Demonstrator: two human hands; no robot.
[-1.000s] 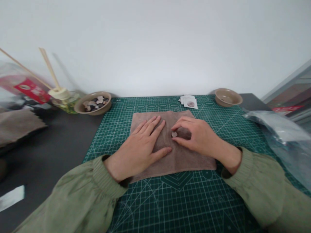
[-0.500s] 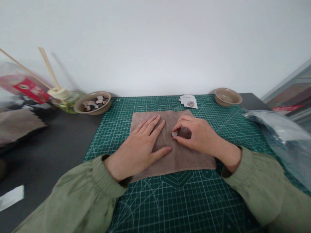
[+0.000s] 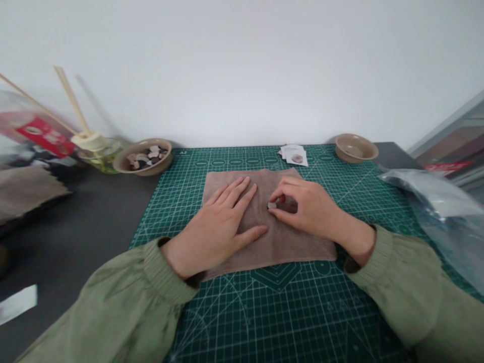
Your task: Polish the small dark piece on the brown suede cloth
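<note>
A brown cloth (image 3: 260,252) lies spread on the green cutting mat (image 3: 272,322). My left hand (image 3: 215,224) rests flat on the cloth's left side, fingers spread, with nothing in its grasp. Toward the cloth's middle, my right hand (image 3: 308,206) pinches a small pale grey stone (image 3: 271,205) between thumb and fingertips. The stone is at the cloth or just over it; its underside is hard to see.
At the back left stands a brown bowl (image 3: 141,169) of dark and pale stones, beside a reed diffuser (image 3: 94,148). Printed cards (image 3: 297,155) lie at the mat's back edge. A second brown bowl (image 3: 355,156) and a clear plastic bag (image 3: 449,217) are on the right.
The whole view has shifted slightly. Both hands keep almost the same place on the cloth, and the right fingers still pinch the stone, which appears slightly turned.
</note>
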